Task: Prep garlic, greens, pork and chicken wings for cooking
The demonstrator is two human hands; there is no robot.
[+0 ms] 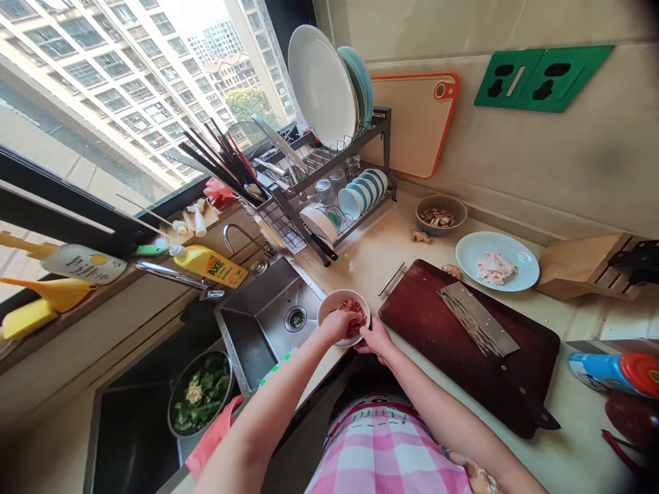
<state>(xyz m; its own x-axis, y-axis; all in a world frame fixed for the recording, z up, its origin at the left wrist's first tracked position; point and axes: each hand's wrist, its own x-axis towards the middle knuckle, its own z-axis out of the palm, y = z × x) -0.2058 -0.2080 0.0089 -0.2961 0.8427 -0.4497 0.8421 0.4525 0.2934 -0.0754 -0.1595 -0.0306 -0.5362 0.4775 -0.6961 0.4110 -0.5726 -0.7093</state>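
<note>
Your right hand (377, 339) grips the bowl (325, 305) by its rim; your left hand (340, 326) is down in the red meat (354, 308) inside, can't tell if it's closed on any. Bowl's near the surface (368, 240) edge, between sink (255, 343) and chopping board (412, 309); knife (476, 319) lies on the board.

ok so colours: whitish bowl (326, 304) with deep red meat (355, 309) in it, dark maroon cutting board (412, 315), pale blue plate (469, 259) with light pinkish pieces (497, 267) on it. Apron (381, 460) is pink and white check with green lettering. Also a bright yellow soap bottle (209, 264), super green wall panels (566, 86) and a beige board (409, 127) edged in orange
</note>
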